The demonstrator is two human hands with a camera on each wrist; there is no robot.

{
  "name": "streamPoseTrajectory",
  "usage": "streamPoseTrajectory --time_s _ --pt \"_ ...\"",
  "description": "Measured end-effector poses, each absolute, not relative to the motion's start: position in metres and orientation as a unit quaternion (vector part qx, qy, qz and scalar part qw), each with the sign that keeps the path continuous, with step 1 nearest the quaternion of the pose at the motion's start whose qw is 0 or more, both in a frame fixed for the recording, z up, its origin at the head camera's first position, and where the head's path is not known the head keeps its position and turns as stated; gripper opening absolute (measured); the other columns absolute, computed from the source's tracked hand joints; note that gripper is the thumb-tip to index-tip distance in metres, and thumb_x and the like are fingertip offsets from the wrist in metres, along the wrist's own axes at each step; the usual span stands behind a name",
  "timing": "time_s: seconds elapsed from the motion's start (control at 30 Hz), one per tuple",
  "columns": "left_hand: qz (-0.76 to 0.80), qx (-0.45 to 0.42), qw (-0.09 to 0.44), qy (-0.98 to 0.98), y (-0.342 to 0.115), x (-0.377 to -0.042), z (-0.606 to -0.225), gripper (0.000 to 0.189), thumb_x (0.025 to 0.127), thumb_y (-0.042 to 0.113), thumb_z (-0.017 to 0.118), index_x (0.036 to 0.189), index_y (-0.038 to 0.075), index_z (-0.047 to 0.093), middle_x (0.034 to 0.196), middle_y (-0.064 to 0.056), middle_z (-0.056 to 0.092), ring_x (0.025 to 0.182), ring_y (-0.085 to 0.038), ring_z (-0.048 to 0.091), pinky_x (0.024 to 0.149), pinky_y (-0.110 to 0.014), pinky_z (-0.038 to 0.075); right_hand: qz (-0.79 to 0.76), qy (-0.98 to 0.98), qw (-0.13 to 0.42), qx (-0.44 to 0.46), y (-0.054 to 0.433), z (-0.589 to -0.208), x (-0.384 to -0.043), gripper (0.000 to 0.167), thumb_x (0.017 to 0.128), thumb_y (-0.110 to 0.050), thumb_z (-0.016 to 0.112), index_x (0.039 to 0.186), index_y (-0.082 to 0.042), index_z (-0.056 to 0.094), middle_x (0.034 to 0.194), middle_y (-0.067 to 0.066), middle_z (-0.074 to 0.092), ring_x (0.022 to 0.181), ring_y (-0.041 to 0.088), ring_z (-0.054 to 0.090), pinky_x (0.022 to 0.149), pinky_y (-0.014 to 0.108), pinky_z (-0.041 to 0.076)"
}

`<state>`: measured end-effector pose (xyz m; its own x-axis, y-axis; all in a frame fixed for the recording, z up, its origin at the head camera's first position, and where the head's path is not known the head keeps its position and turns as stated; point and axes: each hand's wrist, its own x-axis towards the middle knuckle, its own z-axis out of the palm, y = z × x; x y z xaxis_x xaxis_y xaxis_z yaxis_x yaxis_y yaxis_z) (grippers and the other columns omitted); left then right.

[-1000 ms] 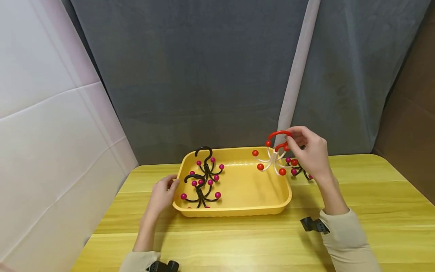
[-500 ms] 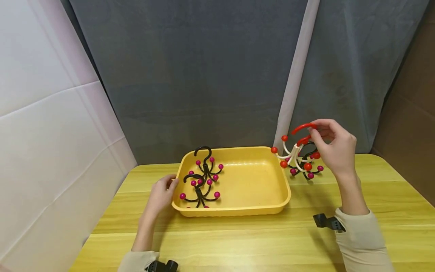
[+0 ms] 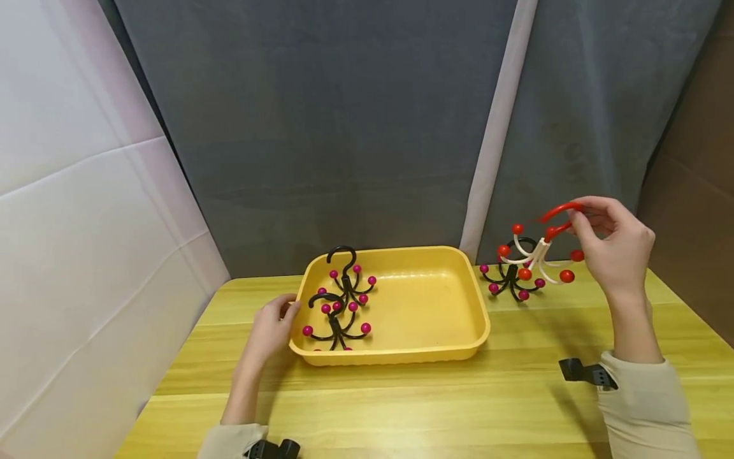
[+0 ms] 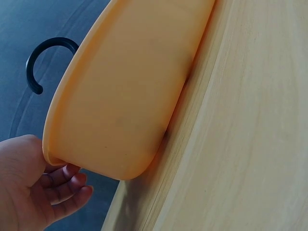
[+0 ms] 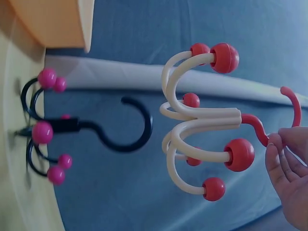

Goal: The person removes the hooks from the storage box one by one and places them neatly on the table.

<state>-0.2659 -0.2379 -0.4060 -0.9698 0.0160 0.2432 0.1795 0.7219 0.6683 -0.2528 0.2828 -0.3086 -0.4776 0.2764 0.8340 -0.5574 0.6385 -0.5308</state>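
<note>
My right hand (image 3: pixel 618 248) pinches the red top hook of a white multi-arm hanger (image 3: pixel 539 254) with red ball tips, held up in the air. In the right wrist view the thumb and fingers meet on the red hook (image 5: pixel 255 126). Below and behind it, a black multi-arm hanger (image 3: pixel 511 275) with magenta balls stands on the table, partly covered in the head view. At the left end of a yellow tray (image 3: pixel 395 357), my left hand (image 3: pixel 273 326) holds the rim. Two black hangers, one farther back (image 3: pixel 346 284) and one nearer (image 3: pixel 336 326), stand inside the tray's left part.
The wooden table (image 3: pixel 401 408) runs under everything. A dark grey curtain (image 3: pixel 344 127) with a pale strip (image 3: pixel 497 127) hangs behind it. White panels (image 3: pixel 103 242) border the left, and a brown wall (image 3: pixel 694 166) the right.
My right hand has carried the white hanger rightward, from above the tray's right end to above the black hanger on the table. My left hand has stayed at the tray rim.
</note>
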Motion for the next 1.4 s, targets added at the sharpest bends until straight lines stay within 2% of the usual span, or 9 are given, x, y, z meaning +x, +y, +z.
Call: streamPoseTrajectory --time_s 0.23,0.6,0.7,0.77,0.87,0.93,0.97,1.23,1.4 --pt "-0.37 -0.052 0.112 -0.921 -0.238 -0.265 -0.407 0.032 0.105 0.013 0.055 0.126 -0.009 0.063 0.09 -0.014 0.065 0.08 -0.024 0.056 0.068 -0.03 0.047 0.426 -0.75 0.502 0.064 0.308 -0.318 -0.253 0.018 0.09 0.004 0.071 0.107 0.011 0.071 0.087 -0.028 0.065 0.07 -0.016 0.06 0.071 0.005 0.044" --pt "-0.366 -0.055 0.116 -0.922 -0.239 -0.266 -0.406 0.032 0.105 0.015 0.055 0.126 -0.008 0.063 0.09 -0.014 0.065 0.08 -0.025 0.057 0.069 -0.032 0.048 0.427 -0.765 0.482 -0.014 0.339 -0.334 -0.255 0.021 0.094 -0.007 0.069 0.111 0.004 0.073 0.085 -0.033 0.062 0.07 -0.017 0.06 0.071 0.004 0.045" --pt "-0.366 -0.058 0.119 -0.921 -0.238 -0.267 -0.405 0.032 0.105 0.014 0.055 0.126 -0.009 0.063 0.09 -0.015 0.066 0.081 -0.025 0.058 0.07 -0.033 0.048 0.412 -0.774 0.479 -0.03 0.344 -0.34 -0.257 0.023 0.095 -0.012 0.068 0.111 0.004 0.073 0.081 -0.037 0.059 0.068 -0.02 0.057 0.07 0.004 0.043" --pt "-0.363 -0.059 0.12 -0.922 -0.238 -0.267 -0.405 0.032 0.105 0.014 0.055 0.125 -0.009 0.063 0.09 -0.015 0.066 0.081 -0.025 0.058 0.07 -0.033 0.049 0.402 -0.781 0.477 -0.037 0.348 -0.344 -0.259 0.024 0.095 -0.012 0.068 0.111 0.005 0.072 0.078 -0.04 0.057 0.066 -0.023 0.053 0.073 0.004 0.038" --pt "-0.364 -0.06 0.117 -0.922 -0.237 -0.267 -0.404 0.032 0.105 0.014 0.055 0.126 -0.009 0.063 0.09 -0.015 0.066 0.08 -0.024 0.058 0.069 -0.032 0.049 0.391 -0.794 0.464 -0.05 0.355 -0.352 -0.262 0.023 0.096 -0.012 0.067 0.11 0.006 0.071 0.073 -0.044 0.051 0.064 -0.025 0.049 0.066 0.006 0.036" --pt "-0.363 -0.06 0.118 -0.922 -0.237 -0.267 -0.404 0.031 0.105 0.014 0.055 0.125 -0.009 0.063 0.09 -0.015 0.066 0.08 -0.024 0.058 0.069 -0.032 0.049 0.384 -0.801 0.455 -0.058 0.36 -0.357 -0.265 0.023 0.096 -0.011 0.066 0.111 0.007 0.07 0.073 -0.046 0.048 0.063 -0.026 0.047 0.069 0.007 0.034" --pt "-0.365 -0.06 0.118 -0.922 -0.237 -0.267 -0.404 0.031 0.105 0.014 0.055 0.125 -0.009 0.063 0.09 -0.015 0.066 0.08 -0.025 0.058 0.07 -0.033 0.049 0.379 -0.806 0.449 -0.066 0.362 -0.36 -0.266 0.023 0.097 -0.011 0.066 0.111 0.006 0.07 0.073 -0.047 0.047 0.063 -0.027 0.046 0.066 0.006 0.034" --pt "-0.368 -0.061 0.121 -0.92 -0.238 -0.269 -0.407 0.03 0.104 0.012 0.056 0.125 -0.008 0.063 0.09 -0.015 0.066 0.08 -0.025 0.058 0.071 -0.034 0.049 0.386 -0.827 0.392 -0.115 0.379 -0.376 -0.271 0.028 0.1 -0.014 0.061 0.118 0.006 0.067 0.072 -0.046 0.042 0.061 -0.027 0.045 0.054 0.002 0.036" --pt "-0.364 -0.062 0.122 -0.921 -0.239 -0.27 -0.408 0.029 0.104 0.012 0.056 0.124 -0.008 0.064 0.087 -0.013 0.065 0.079 -0.025 0.057 0.07 -0.033 0.048 0.409 -0.831 0.354 -0.132 0.387 -0.38 -0.274 0.03 0.101 -0.014 0.06 0.122 0.007 0.063 0.07 -0.043 0.042 0.06 -0.025 0.046 0.057 0.001 0.038"
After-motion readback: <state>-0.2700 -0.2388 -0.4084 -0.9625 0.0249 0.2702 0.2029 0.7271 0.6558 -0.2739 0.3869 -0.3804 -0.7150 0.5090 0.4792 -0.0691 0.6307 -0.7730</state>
